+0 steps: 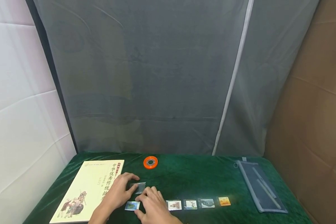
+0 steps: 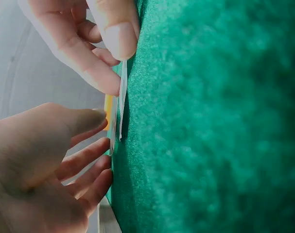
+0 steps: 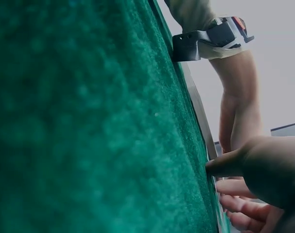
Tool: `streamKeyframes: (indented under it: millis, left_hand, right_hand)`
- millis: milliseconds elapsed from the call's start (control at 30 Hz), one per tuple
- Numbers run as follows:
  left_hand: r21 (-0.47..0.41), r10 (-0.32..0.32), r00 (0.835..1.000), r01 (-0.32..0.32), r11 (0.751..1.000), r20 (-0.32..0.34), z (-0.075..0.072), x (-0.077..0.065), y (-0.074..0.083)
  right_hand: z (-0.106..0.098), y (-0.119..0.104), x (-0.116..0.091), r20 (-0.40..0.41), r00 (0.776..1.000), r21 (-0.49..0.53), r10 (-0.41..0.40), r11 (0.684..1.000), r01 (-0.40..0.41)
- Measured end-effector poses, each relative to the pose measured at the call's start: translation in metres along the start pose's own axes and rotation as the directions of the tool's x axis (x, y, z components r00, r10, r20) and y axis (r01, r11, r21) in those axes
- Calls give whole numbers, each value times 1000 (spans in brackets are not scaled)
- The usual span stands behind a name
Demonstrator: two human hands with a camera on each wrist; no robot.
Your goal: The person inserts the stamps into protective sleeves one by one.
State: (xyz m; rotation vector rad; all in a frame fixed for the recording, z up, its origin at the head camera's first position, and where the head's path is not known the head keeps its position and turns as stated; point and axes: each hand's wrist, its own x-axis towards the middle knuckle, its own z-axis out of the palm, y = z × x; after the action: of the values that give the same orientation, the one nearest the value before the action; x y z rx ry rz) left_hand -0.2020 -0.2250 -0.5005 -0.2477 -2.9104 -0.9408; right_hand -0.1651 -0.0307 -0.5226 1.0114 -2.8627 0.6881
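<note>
In the head view my left hand [image 1: 118, 190] is beside a small clear plastic sleeve [image 1: 141, 188], thumb and index fingertips at its left side. Its fingers [image 2: 91, 158] look loosely bent in the left wrist view. My right hand [image 1: 154, 206] pinches the right end of a blue-green stamp [image 1: 132, 206] with a white border, between thumb and index finger. From the left wrist, that stamp [image 2: 123, 97] shows edge-on, slightly tilted at the cloth. To the right lie a stamp with a figure [image 1: 174, 205], a white stamp [image 1: 191, 204], a grey stamp [image 1: 207, 203] and an orange stamp [image 1: 224, 201].
A cream book [image 1: 93, 183] lies under and left of my left forearm. Behind the hands sits an orange tape roll [image 1: 150, 162]. A clear zip pouch [image 1: 261, 186] with slim tools inside is at the right, on the green cloth [image 1: 184, 174]. Fabric walls stand around.
</note>
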Motion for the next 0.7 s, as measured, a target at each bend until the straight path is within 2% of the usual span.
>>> streamKeyframes:
  millis: [267, 467, 633, 700]
  left_hand:
    - [-8, 10, 1000, -10, 1000, 14, 0, 0, -4]
    - [1, -5, 1000, 5, 1000, 16, -1, 1, -3]
    - [2, -14, 1000, 14, 1000, 13, -3, 1, -1]
    - [2, -2, 1000, 2, 1000, 1, -3, 0, 0]
  right_hand:
    - [-4, -1, 1, -1, 1000, 128, 11, 992, -11]
    - [-3, 1, -1, -59, 998, 224, -19, 974, 32]
    - [-5, 9, -3, -93, 995, 385, -40, 920, 73]
    - [-7, 14, -5, -97, 995, 456, -33, 887, 74]
